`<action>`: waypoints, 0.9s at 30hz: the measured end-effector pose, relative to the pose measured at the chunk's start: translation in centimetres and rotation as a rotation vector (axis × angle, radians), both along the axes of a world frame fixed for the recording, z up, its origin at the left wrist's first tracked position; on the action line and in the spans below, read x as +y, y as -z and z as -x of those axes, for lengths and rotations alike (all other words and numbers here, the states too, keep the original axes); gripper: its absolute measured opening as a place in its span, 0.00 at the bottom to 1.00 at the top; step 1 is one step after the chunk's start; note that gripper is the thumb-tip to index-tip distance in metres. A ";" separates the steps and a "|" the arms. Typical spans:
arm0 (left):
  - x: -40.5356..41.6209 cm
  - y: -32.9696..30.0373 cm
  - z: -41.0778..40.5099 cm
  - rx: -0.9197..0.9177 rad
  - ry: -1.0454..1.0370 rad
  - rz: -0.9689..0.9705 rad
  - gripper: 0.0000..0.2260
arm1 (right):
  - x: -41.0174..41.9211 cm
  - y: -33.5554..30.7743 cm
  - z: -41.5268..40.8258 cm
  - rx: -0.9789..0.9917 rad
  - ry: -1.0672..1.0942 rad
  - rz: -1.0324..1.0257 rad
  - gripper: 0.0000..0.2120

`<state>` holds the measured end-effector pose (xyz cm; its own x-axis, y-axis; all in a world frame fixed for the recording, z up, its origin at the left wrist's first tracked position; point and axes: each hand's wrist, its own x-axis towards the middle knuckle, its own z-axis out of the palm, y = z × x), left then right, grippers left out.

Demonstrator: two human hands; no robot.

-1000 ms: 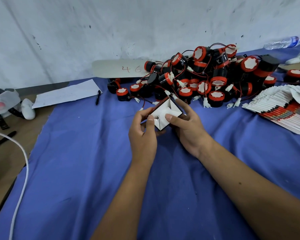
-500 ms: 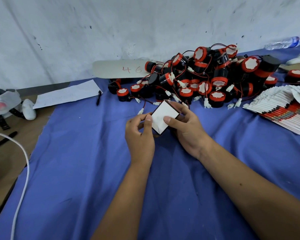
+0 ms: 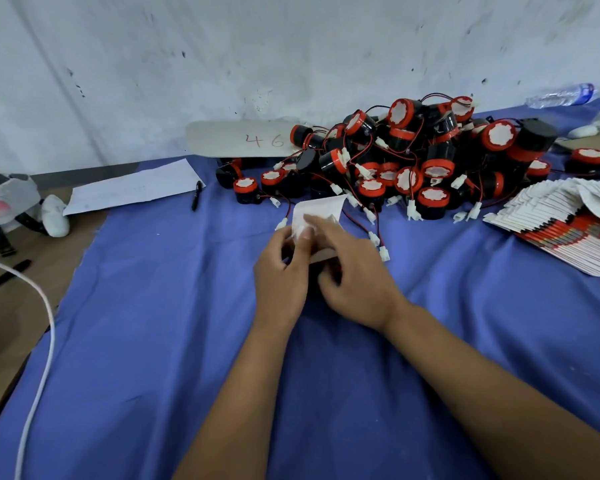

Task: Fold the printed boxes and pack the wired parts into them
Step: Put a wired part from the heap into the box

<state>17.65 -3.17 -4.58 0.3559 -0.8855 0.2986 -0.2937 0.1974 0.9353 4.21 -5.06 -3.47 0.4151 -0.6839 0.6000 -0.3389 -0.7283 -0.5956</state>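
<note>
Both hands grip one small box (image 3: 317, 216) just above a blue cloth (image 3: 153, 341) that covers the table. The left hand (image 3: 281, 275) curls its fingers round the box's near left side, thumb against a white flap. The right hand (image 3: 352, 271) wraps over the box from the right, its fingers bent across the top, pressing down on the white card. The picture is blurred at the fingertips, so exactly which flap each finger touches cannot be told.

The box sits between the two hands, mostly hidden by them. A white panel stands up beyond the fingers, tilted away from the person, and a brownish edge shows under the right hand. It looks half folded, one end not yet closed. No wired part is visible inside it.

Judged from this view, the task is in an early stage. Beyond the hands, near the wall, lies a large heap of wired parts (image 3: 413, 161): black cylinders with red caps, thin red and black wires and white plugs, tangled together. The nearest plugs lie just beside the right hand. To the right, well apart from the hands, a fanned stack of flat boxes (image 3: 565, 223) waits unfolded. No finished, packed box is visible anywhere on the cloth.

To the left lie a white sheet of paper (image 3: 132, 187) and a black pen (image 3: 196, 199).
</note>
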 end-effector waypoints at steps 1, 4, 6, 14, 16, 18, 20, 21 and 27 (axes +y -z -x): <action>0.1 0.0 -0.1 -0.092 -0.059 -0.011 0.11 | 0.0 -0.1 0.1 -0.093 0.070 0.054 0.29; 0.2 -0.1 -0.3 -0.131 -0.189 -0.041 0.07 | -0.2 -0.4 0.4 -0.246 0.295 0.272 0.15; 0.3 -0.3 0.0 -0.086 -0.231 -0.026 0.10 | -1.1 -0.5 1.1 -0.262 0.495 0.241 0.10; 0.2 -0.1 0.8 -0.272 -0.179 -0.015 0.20 | -10.2 -1.7 10.3 0.419 0.963 -0.191 0.32; 0.1 0.0 0.6 -0.258 -0.172 -0.011 0.17 | -11.6 -1.8 11.7 0.645 0.852 -0.179 0.36; 0.2 0.0 0.6 -0.228 -0.171 -0.014 0.14 | -12.4 -1.9 12.4 0.738 0.783 -0.148 0.37; 0.5 0.0 0.7 -0.177 -0.167 -0.017 0.12 | -12.4 -2.3 12.3 0.690 0.729 -0.203 0.32; 0.6 -0.1 0.7 -0.144 -0.167 -0.023 0.12 | -12.1 -2.7 12.1 0.688 0.706 -0.229 0.27; 0.7 -0.2 0.6 -0.101 -0.163 -0.034 0.11 | -8.5 -6.2 9.8 0.850 0.537 -0.282 0.25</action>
